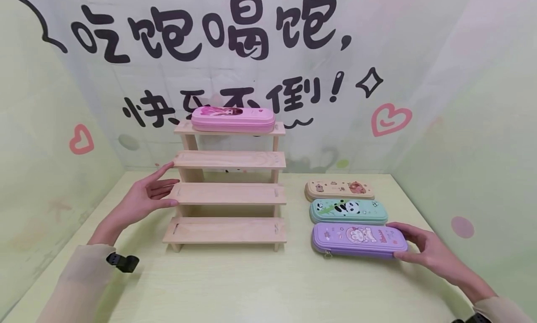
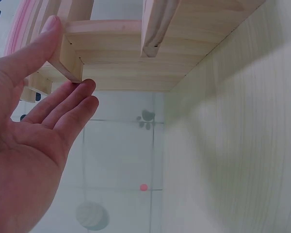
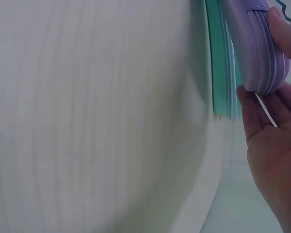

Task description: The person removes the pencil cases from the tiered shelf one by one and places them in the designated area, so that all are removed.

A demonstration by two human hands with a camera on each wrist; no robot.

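A stepped wooden shelf (image 1: 228,192) with several tiers stands on the table. My left hand (image 1: 142,197) pinches the left end of its second-lowest board, thumb at the front edge; the index finger reaches up to the tier above. In the left wrist view, fingers (image 2: 72,109) touch the board's end (image 2: 70,60). My right hand (image 1: 428,250) grips the right end of a purple pencil case (image 1: 361,239) with a cartoon print. The right wrist view shows the thumb on one face and fingers under its zipped end. Just behind lies a green panda pencil case (image 1: 348,212).
A pink pencil case (image 1: 235,120) rests on the shelf's top tier. Behind the green case lies a beige pencil case (image 1: 340,189). A printed backdrop (image 1: 335,146) rises behind the table (image 1: 268,285), with side walls left and right.
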